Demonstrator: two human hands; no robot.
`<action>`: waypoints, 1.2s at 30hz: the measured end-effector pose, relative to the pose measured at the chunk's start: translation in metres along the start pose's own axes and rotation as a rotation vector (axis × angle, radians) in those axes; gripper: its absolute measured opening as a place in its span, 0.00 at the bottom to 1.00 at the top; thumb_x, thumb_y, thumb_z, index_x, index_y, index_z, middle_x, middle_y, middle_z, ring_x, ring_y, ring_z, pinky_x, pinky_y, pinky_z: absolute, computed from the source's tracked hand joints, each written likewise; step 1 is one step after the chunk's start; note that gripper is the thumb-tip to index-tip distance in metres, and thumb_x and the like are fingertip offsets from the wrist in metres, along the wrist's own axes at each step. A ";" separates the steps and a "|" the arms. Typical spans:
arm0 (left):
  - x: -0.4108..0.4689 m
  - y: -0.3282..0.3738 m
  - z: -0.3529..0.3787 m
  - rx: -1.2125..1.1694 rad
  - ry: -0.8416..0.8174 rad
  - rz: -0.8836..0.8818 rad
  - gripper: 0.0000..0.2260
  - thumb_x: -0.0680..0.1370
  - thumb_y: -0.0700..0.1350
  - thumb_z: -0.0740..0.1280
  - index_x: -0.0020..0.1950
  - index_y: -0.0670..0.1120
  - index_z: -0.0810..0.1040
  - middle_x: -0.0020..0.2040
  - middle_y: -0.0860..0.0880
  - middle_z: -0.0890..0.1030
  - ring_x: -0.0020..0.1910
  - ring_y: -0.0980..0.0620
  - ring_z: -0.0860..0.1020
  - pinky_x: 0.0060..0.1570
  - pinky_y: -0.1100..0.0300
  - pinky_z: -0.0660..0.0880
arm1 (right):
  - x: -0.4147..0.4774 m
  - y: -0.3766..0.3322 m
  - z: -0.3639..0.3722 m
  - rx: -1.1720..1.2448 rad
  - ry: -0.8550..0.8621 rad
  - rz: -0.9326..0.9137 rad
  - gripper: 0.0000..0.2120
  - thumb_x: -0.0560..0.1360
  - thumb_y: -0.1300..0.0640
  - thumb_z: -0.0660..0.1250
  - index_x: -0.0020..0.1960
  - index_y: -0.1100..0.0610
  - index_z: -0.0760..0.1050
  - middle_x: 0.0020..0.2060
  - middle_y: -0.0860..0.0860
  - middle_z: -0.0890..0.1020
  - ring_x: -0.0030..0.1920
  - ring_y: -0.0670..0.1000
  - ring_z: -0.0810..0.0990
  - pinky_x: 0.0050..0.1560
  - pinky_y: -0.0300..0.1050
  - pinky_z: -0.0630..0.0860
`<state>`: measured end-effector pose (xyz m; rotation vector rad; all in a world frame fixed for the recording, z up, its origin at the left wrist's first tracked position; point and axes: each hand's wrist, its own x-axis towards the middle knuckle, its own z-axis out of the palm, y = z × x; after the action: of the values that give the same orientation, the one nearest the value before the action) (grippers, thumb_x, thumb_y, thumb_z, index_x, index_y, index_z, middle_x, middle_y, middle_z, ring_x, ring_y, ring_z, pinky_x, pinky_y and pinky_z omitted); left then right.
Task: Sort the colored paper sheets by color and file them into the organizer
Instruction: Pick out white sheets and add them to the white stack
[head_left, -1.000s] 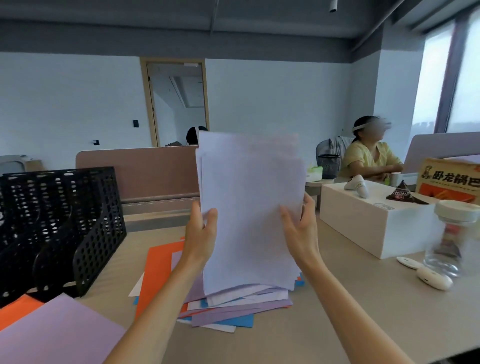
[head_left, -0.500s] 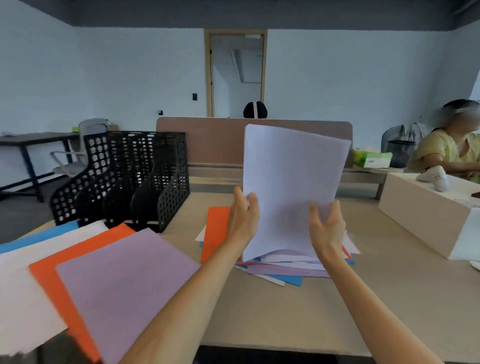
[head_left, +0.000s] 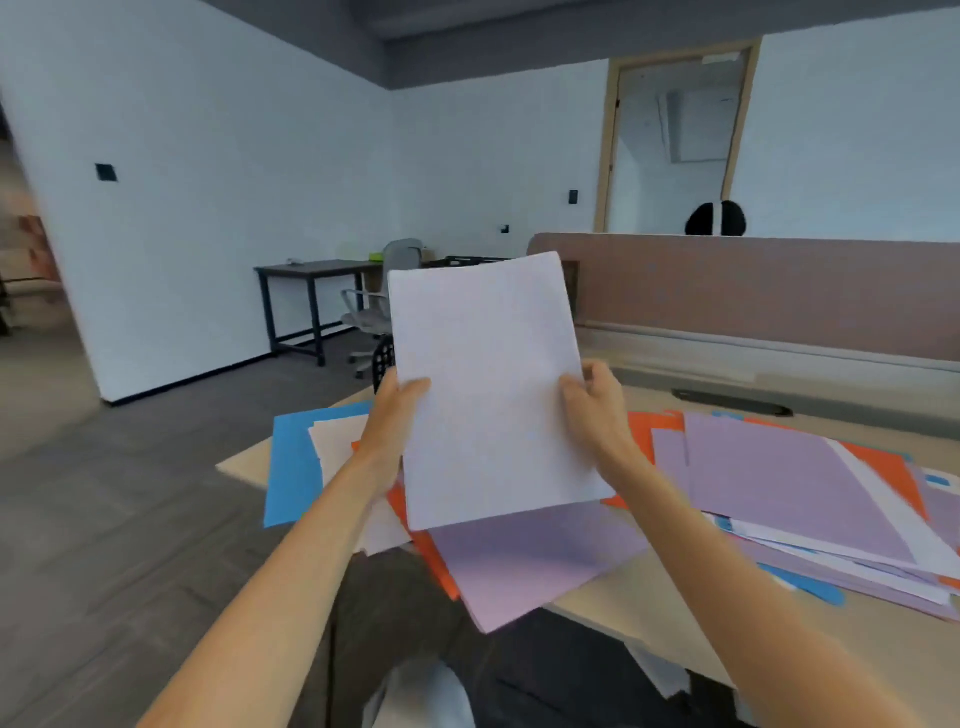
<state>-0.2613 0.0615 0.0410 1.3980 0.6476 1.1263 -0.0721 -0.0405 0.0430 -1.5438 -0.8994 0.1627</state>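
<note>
Blue sheet (head_left: 291, 467): flat at the left edge of our desk (head_left: 649, 618). Left hand (head_left: 397, 415): we grip the left edge of the white sheets (head_left: 488, 389), held upright above the desk. Right hand (head_left: 597, 410): we pinch their right edge. Mixed purple, orange and white pile (head_left: 789, 483): loose on the desk, right.

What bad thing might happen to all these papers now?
The purple sheet and the blue sheet hang over the table edge, so a bump might slide them to the floor. The left hand and right hand pinch the white sheets only at their sides, so some might slip out. They also hide most of the black organizer.
</note>
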 end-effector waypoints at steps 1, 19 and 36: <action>-0.004 -0.005 -0.027 0.014 0.035 -0.020 0.11 0.80 0.41 0.61 0.61 0.51 0.72 0.55 0.48 0.79 0.50 0.51 0.79 0.47 0.54 0.77 | -0.004 -0.003 0.023 -0.011 -0.065 0.009 0.07 0.78 0.58 0.58 0.55 0.55 0.71 0.45 0.49 0.78 0.46 0.52 0.78 0.46 0.50 0.76; -0.098 -0.015 -0.221 0.113 0.355 -0.076 0.16 0.80 0.37 0.60 0.65 0.52 0.73 0.57 0.50 0.80 0.52 0.46 0.80 0.48 0.50 0.78 | -0.095 -0.002 0.132 -1.136 -0.958 -0.187 0.44 0.71 0.45 0.72 0.76 0.55 0.50 0.71 0.58 0.59 0.72 0.60 0.57 0.68 0.59 0.65; -0.072 -0.007 -0.206 0.099 0.364 -0.137 0.13 0.79 0.37 0.61 0.61 0.46 0.75 0.55 0.45 0.81 0.50 0.45 0.80 0.44 0.52 0.77 | -0.053 -0.045 0.111 -1.010 -0.506 -0.205 0.15 0.75 0.59 0.61 0.61 0.61 0.71 0.56 0.57 0.76 0.58 0.61 0.76 0.51 0.49 0.73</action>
<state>-0.4721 0.0860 -0.0114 1.2182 1.0560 1.2633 -0.1926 0.0099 0.0387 -2.3663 -1.6915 -0.0794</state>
